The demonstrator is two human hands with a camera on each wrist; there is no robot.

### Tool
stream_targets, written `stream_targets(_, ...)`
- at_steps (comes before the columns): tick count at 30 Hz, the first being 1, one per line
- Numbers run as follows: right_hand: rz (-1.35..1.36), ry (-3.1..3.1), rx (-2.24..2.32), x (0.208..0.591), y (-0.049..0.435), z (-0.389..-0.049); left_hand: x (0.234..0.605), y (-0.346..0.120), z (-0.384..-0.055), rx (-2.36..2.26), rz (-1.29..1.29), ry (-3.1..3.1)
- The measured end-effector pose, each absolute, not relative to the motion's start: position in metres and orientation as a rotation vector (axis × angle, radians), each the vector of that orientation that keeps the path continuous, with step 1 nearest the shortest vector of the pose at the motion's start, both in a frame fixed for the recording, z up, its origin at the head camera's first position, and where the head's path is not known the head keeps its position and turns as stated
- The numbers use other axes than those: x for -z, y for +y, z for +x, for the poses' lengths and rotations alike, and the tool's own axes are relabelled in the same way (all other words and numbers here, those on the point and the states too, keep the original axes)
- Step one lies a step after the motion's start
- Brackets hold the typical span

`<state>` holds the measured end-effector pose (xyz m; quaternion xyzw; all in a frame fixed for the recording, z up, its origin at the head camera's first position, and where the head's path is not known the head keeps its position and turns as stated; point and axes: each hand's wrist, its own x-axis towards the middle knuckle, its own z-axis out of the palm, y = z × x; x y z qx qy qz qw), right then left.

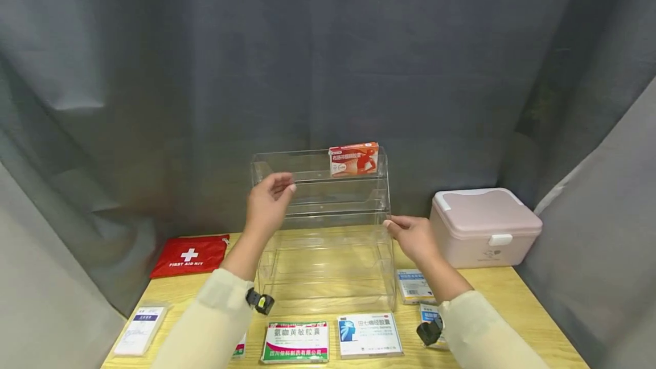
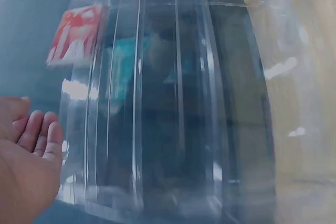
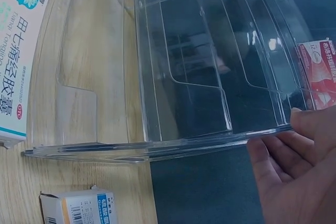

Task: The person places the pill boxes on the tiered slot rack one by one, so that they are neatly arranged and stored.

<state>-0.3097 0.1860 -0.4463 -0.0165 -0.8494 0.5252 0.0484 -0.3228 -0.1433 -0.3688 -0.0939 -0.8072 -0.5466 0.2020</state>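
A clear acrylic tiered display rack (image 1: 328, 300) stands in the middle of the table. On its top tier, at the right, sits a red and white medicine box (image 1: 355, 160). My right hand (image 1: 414, 238) pinches the rack's right side edge between thumb and fingers; the right wrist view shows this grip closely. Up near the rack's top left, my left hand (image 1: 269, 201) holds nothing, its fingers loosely bent. Whether it touches the rack I cannot tell. In the left wrist view, the fingers lie beside the rack's edge.
In front of the rack lie a green and white medicine box (image 1: 295, 342) and a white-blue one (image 1: 369, 335). Smaller blue-white boxes (image 1: 414, 286) lie at right, near a pink lidded case (image 1: 487, 226). A red first aid pouch (image 1: 189, 255) and a white packet (image 1: 140, 331) lie left.
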Motion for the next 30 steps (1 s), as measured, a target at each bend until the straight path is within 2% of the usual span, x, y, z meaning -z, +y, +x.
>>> stream_targets(8, -0.049, -2.597, -1.577, 0.446, 0.193, -0.309, 0.419, -0.223, -0.258, 1.36, -0.217, -2.564)
stream_targets(17, -0.066, -2.595, -1.578, 0.447, 0.193, -0.31, 0.475, -0.313, -0.214, 1.263, -0.305, -2.963)
stream_targets(22, -0.062, -2.604, -1.586, 0.449, 0.193, -0.311, 0.509, -0.346, -0.195, 1.236, -0.287, -3.128)
stream_targets(30, -0.031, -2.6, -1.581, 0.447, 0.187, -0.311, 0.547, -0.377, -0.178, 1.113, -0.032, -3.219)
